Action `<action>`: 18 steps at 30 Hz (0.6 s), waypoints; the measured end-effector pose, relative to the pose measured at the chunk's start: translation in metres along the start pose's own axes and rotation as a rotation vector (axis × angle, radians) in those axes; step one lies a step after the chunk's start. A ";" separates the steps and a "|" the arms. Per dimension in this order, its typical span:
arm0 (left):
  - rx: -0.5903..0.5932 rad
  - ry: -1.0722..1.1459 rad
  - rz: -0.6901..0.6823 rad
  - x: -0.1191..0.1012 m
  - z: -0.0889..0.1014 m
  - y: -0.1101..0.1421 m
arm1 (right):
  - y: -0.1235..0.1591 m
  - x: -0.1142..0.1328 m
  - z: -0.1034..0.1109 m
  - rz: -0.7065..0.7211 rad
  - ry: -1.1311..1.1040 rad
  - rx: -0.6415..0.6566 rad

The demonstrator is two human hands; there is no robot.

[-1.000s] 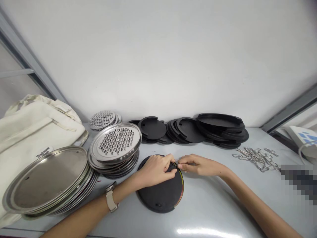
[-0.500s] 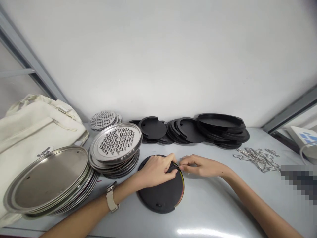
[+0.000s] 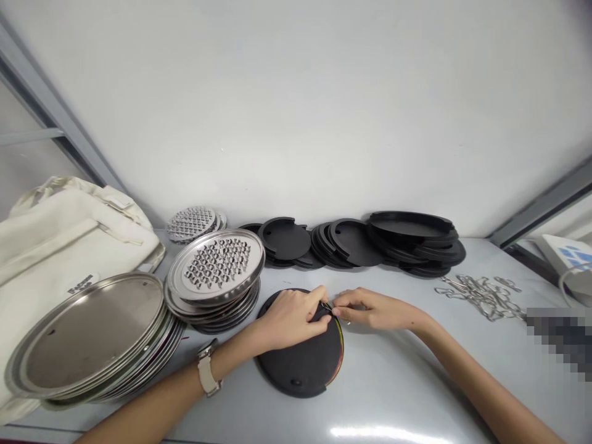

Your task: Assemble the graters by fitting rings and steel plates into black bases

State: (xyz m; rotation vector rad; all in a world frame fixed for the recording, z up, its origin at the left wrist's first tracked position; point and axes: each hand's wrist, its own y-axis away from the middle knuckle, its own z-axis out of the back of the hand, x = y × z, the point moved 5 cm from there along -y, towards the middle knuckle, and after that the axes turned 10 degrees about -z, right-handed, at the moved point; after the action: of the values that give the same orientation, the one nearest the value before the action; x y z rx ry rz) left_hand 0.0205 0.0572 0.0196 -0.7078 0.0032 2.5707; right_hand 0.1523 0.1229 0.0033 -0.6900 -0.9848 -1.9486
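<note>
Directly beneath left fingers (image 3: 317, 296), black disc (image 3: 303, 361)

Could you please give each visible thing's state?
Black disc: lying flat, coloured edge showing
Left hand: resting on the disc, grip unclear
Right hand: at the disc's edge, grip unclear
Metal plates: stacked
Large grater discs: stacked, top one tilted
Small grater discs: piled
Black round trays: piled, some tilted
Wire clips: loosely heaped
Watch: worn
Cream bag: slumped
</note>
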 end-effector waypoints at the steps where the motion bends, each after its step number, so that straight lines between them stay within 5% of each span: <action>1: 0.003 -0.001 0.001 0.000 0.000 0.000 | 0.000 0.000 0.000 0.002 0.000 0.000; 18: -0.004 0.018 0.019 0.000 -0.001 0.000 | 0.001 0.001 0.001 -0.004 0.033 -0.026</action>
State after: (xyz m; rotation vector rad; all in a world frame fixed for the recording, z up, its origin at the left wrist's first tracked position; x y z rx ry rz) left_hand 0.0205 0.0575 0.0188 -0.7362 0.0102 2.5827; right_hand 0.1525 0.1228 0.0050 -0.6690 -0.9432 -1.9730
